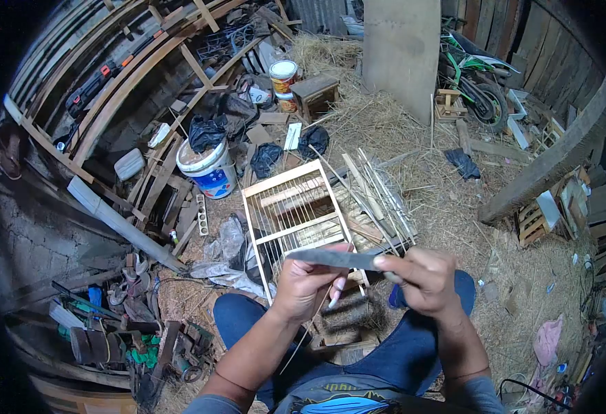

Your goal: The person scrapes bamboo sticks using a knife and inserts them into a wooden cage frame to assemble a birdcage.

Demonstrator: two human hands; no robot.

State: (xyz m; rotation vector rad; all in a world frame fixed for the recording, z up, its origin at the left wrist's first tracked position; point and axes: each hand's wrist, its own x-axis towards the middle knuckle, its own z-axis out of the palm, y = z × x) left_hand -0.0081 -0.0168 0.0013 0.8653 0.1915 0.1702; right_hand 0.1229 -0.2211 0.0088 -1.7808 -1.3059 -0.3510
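My right hand (424,276) is closed around the handle end of a knife with a broad grey blade (334,259). The blade lies level, pointing left across the fingers of my left hand (310,279). Those fingers are pinched on a thin wooden stick (295,355), whose lower end slants down over my lap. The spot where blade and stick may touch is hidden by my fingers. Just beyond both hands a wooden cage panel (296,237), with thin parallel rods between its bars, leans at a slant in front of my knees.
Right of the panel lies a bundle of split strips (379,196). A white paint bucket (210,172) stands at the left, and a wooden stool (317,88) farther back. A thick post (551,152) slants on the right, near a green motorbike (479,83). Straw covers the ground.
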